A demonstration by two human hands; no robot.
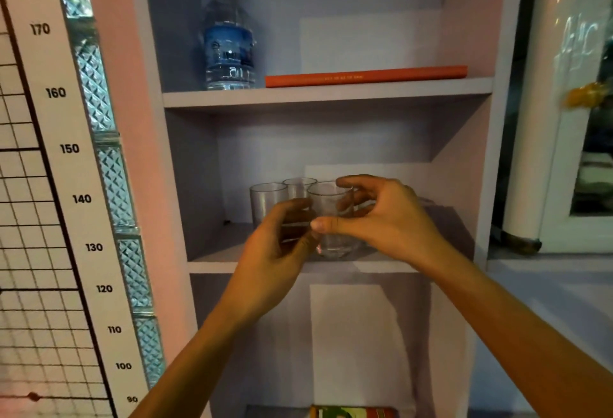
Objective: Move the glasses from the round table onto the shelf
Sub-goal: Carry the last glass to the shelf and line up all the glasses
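Observation:
My right hand (pixel 381 218) grips a clear glass (pixel 330 208), thumb in front and fingers behind, with the base just above or on the middle shelf board (pixel 381 266). My left hand (pixel 278 245) is curled beside it; glints between its fingers suggest another glass (pixel 293 227), mostly hidden. Two more clear glasses, one at the left (pixel 267 197) and one further back (pixel 298 185), stand upright on the same shelf behind my hands.
On the shelf above are a water bottle (pixel 229 46) and a flat orange book (pixel 365 76). The middle shelf has bare board to the right of my hands. A colourful box (pixel 351 412) lies on a lower shelf. A height chart (pixel 83 198) hangs at the left.

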